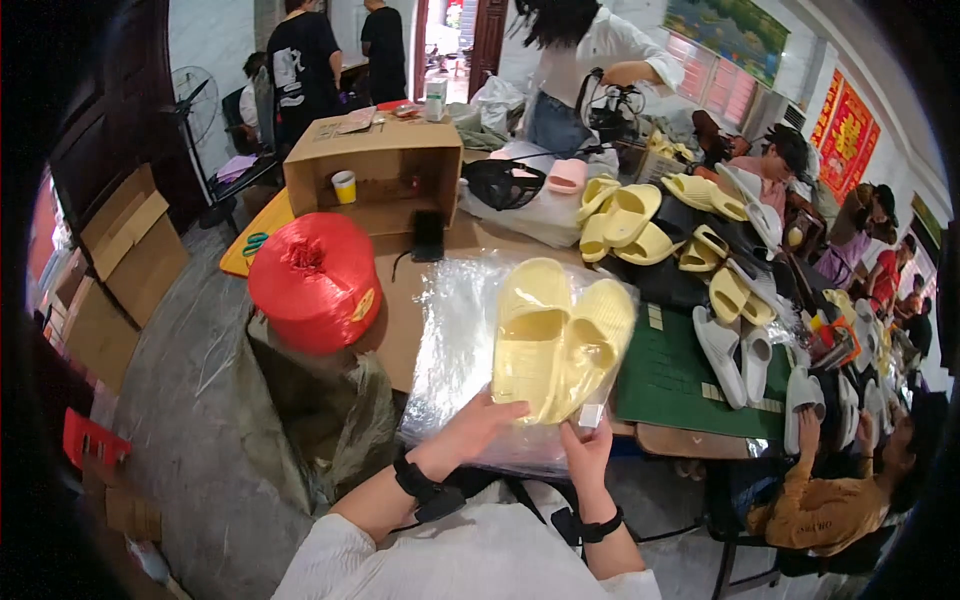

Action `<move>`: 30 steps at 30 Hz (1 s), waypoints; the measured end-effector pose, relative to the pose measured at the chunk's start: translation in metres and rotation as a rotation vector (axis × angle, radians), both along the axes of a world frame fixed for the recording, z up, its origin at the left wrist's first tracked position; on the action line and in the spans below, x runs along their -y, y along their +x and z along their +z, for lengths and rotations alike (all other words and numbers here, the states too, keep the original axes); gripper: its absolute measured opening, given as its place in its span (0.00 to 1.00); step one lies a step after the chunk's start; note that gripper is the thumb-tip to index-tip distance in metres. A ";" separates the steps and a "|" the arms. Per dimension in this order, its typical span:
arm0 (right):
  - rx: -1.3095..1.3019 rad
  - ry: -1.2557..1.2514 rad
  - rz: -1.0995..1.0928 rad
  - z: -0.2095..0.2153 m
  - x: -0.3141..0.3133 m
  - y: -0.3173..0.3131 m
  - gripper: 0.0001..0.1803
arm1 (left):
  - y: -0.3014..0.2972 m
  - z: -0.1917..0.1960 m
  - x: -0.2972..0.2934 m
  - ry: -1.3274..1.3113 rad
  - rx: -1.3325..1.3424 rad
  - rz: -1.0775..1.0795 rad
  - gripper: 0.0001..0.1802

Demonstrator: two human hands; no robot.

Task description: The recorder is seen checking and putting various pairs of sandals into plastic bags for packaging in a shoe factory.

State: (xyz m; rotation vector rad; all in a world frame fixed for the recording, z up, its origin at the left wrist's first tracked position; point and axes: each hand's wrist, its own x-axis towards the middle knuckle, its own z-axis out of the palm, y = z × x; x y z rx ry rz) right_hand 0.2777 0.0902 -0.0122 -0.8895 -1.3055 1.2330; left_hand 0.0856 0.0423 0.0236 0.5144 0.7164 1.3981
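Observation:
A pair of pale yellow slippers [530,345] lies side by side in a clear plastic bag, above a stack of clear plastic bags [455,330] on the table. My left hand [478,428] grips the heel end of the left slipper, its thumb laid across the heel. At the bag's near right edge, my right hand [588,452] pinches the plastic beside a small white label [591,415]. The undersides of both hands' grips are hidden.
A red twine roll [314,282] and a cardboard box [375,165] stand to the left and back. Loose yellow slippers [632,212] and white slippers [720,352] crowd the right side, near a green mat [660,385]. A co-worker in brown [830,510] sits at right.

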 end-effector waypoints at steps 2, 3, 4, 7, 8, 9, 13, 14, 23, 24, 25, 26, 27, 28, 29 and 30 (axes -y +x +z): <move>0.053 0.068 0.018 0.027 0.022 -0.011 0.20 | 0.005 0.001 0.011 0.087 -0.100 0.092 0.35; 0.251 0.316 0.060 0.031 0.025 -0.008 0.20 | -0.002 -0.005 0.014 0.104 -0.095 0.106 0.34; 0.438 0.566 0.098 0.033 0.026 -0.004 0.21 | -0.009 -0.010 0.022 0.077 -0.102 0.140 0.34; 0.503 0.606 0.328 0.060 0.031 0.005 0.21 | -0.037 0.011 0.066 -0.061 -0.163 0.150 0.32; 0.557 0.612 0.370 0.063 0.030 0.008 0.22 | -0.052 0.002 0.087 -0.082 -0.173 0.173 0.32; 0.491 0.581 0.359 0.068 0.025 0.005 0.23 | -0.069 -0.014 0.108 0.029 -0.163 0.255 0.31; 0.586 0.514 0.162 0.053 -0.004 0.014 0.23 | -0.153 -0.058 0.228 -0.080 -0.280 0.573 0.29; 0.621 0.498 0.111 0.046 -0.011 0.014 0.22 | -0.173 -0.066 0.261 -0.120 -0.380 0.651 0.29; 0.809 0.517 0.054 -0.005 -0.023 0.014 0.19 | -0.200 -0.155 0.390 -0.687 -0.945 0.733 0.26; 0.816 0.518 0.054 -0.003 -0.022 0.013 0.19 | -0.207 -0.175 0.381 -0.687 -0.938 0.729 0.26; 0.815 0.499 0.081 0.000 -0.021 0.013 0.18 | -0.207 -0.188 0.370 -0.713 -1.023 0.669 0.25; 0.814 0.479 0.105 0.002 -0.020 0.013 0.18 | -0.208 -0.200 0.361 -0.737 -1.107 0.605 0.24; 0.829 0.474 0.088 0.002 -0.018 0.016 0.18 | -0.215 -0.204 0.337 -0.725 -1.102 0.586 0.24; 0.853 0.477 0.081 0.001 -0.016 0.015 0.18 | -0.225 -0.204 0.313 -0.864 -0.858 0.573 0.25; 0.878 0.479 0.073 0.000 -0.015 0.016 0.17 | -0.234 -0.201 0.292 -0.991 -0.609 0.550 0.26; 0.879 0.482 0.074 0.000 -0.014 0.015 0.17 | -0.245 -0.210 0.283 -0.991 -0.607 0.552 0.26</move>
